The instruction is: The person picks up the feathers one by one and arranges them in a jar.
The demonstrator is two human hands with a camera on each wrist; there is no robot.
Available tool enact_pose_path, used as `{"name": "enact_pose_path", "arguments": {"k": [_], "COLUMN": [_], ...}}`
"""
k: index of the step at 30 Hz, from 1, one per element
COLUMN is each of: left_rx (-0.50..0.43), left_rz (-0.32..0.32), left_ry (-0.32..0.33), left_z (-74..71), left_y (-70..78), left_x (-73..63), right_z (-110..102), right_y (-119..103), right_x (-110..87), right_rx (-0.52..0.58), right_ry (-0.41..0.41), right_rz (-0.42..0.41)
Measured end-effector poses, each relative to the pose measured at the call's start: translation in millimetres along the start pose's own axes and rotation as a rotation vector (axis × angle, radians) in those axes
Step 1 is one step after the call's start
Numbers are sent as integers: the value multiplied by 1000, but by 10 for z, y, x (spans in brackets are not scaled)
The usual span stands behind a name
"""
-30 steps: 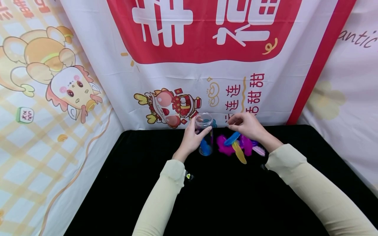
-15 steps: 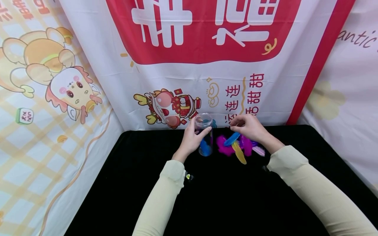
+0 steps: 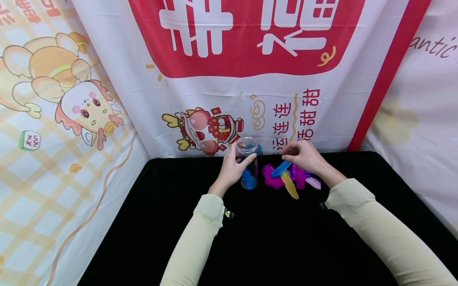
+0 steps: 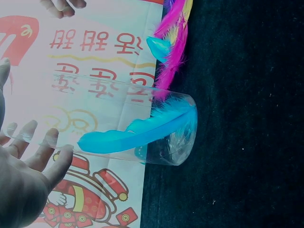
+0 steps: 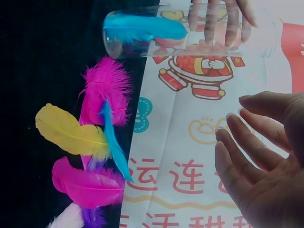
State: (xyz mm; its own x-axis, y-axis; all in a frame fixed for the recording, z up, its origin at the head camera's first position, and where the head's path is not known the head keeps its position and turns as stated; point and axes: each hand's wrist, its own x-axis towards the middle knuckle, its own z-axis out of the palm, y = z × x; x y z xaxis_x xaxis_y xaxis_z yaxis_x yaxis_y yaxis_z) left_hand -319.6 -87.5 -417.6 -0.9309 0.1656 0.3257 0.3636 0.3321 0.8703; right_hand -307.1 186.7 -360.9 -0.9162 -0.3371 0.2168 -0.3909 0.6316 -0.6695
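Note:
My left hand [image 3: 231, 167] grips a clear jar [image 3: 247, 143] around its upper part, with the thumb on the near side. The jar stands upright on the black table, its mouth uncovered. Inside it lies a blue feather [image 4: 137, 137], slanting up from the bottom. Over the far side of a loose feather pile is my right hand [image 3: 304, 155], its fingers loosely bent. Nothing shows between its fingers [image 5: 247, 142] in the right wrist view. In the pile are magenta feathers [image 3: 272, 176], a yellow feather [image 3: 290, 184], a blue feather [image 3: 281, 168], and purple and pale pink ones.
A black-covered table [image 3: 264, 238] reaches back to a white and red printed cloth [image 3: 214, 87] hanging behind it. Patterned cloths [image 3: 53, 178] hang at the left and right sides. The feather pile lies just right of the jar.
My right hand has drifted slightly to the right and down, away from the jar. My left hand and the jar have stayed in place.

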Motion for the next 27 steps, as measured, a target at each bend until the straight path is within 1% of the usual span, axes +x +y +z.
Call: {"name": "enact_pose_path", "arguments": {"k": [8, 20, 27], "left_rx": [6, -1, -6], "left_rz": [0, 3, 4], "left_ry": [3, 3, -2], "left_z": [-3, -2, -3], "left_y": [10, 11, 6], "left_x": [-5, -12, -5], "right_z": [-3, -38, -48], "right_y": [73, 171, 215], "right_x": [-21, -61, -84], "right_rx": [-7, -29, -31], "right_ry": [6, 6, 2], "right_rz": [12, 52, 55]}}
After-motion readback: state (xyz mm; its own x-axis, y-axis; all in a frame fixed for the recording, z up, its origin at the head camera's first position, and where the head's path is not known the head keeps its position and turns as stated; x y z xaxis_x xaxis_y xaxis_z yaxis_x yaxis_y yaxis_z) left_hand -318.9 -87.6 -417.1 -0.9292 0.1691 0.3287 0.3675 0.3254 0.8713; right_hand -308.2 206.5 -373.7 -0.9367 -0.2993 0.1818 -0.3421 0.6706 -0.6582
